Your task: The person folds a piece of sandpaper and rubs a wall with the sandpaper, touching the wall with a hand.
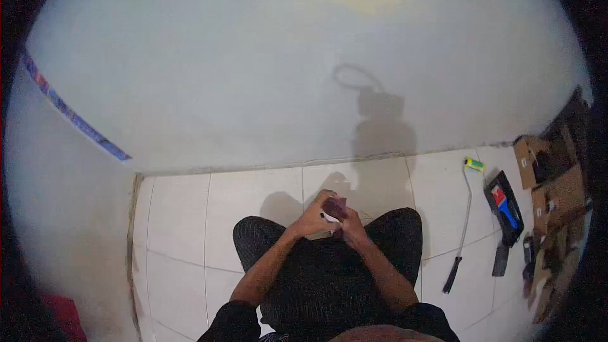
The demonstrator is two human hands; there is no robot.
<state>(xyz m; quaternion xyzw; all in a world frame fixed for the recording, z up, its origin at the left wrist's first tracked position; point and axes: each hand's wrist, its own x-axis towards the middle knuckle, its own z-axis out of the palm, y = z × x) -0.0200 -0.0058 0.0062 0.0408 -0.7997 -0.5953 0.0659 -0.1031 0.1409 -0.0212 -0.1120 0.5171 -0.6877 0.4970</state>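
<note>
In front of my lap, between my knees, both hands are together on a dark reddish-brown sheet [334, 208] that looks like sandpaper. My left hand [310, 220] is closed on its left side, the thumb near the top. My right hand [353, 228] is closed on its right and lower edge. Something white [329, 218] shows between the hands, under the sheet; most of it is hidden by the fingers, so its kind cannot be told.
To the right lie a long-handled paint roller [467, 199] and a black tray [514, 206] with a blue-and-red tool [503, 202]. Beyond them stand cardboard boxes [557, 193]. A pale wall [221, 76] rises ahead; white tiles [177, 215] cover the floor.
</note>
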